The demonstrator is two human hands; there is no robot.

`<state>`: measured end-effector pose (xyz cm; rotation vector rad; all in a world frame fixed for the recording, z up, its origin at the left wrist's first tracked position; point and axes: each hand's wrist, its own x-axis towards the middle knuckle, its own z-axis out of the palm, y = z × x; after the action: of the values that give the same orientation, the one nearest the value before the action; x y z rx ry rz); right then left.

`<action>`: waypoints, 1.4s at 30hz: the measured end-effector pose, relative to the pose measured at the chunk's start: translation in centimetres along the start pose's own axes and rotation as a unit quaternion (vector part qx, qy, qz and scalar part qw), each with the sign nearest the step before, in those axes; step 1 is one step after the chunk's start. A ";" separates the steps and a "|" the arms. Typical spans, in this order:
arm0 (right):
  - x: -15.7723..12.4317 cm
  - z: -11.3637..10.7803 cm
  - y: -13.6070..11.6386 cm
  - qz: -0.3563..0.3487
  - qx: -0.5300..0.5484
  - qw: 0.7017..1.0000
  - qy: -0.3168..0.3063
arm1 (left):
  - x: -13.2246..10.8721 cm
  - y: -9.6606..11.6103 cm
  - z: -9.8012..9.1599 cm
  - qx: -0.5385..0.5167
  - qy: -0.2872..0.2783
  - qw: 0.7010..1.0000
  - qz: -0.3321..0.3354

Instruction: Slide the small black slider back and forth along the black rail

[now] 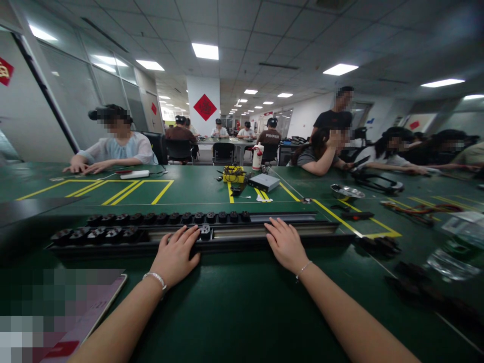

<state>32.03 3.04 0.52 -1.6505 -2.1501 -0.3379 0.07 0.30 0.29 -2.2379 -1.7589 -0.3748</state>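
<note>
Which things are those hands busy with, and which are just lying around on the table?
Likely part of the job: long black rails, black pieces sitting in them; left hand and right hand are at the rails.

Likely just lying about: phone, metal bowl, yellow box, grey box, white bottle.

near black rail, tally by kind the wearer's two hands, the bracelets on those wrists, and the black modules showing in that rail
Hands: 2 (left hand, right hand)
Bracelets: 2 (left bracelet, right bracelet)
Visible black modules in the near black rail: 6
Total: 10
</note>
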 end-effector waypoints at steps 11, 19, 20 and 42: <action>-0.2 -0.2 -0.6 -0.022 0.001 0.999 -0.033 | -0.2 0.3 0.1 -0.012 0.024 0.999 0.021; -0.2 0.0 -0.6 -0.026 0.000 0.999 -0.032 | -0.1 0.1 -0.1 -0.029 0.012 0.999 0.021; -0.2 0.0 -0.6 -0.026 0.000 0.999 -0.032 | -0.1 0.1 -0.1 -0.030 0.011 0.999 0.021; -0.2 -0.1 -0.6 -0.024 -0.005 0.999 -0.036 | 0.0 0.4 -0.5 -0.030 -0.010 0.999 0.016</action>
<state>31.48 2.67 0.59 -1.6435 -2.2470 -0.3076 0.44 0.07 0.75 -2.3168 -1.7415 -0.4045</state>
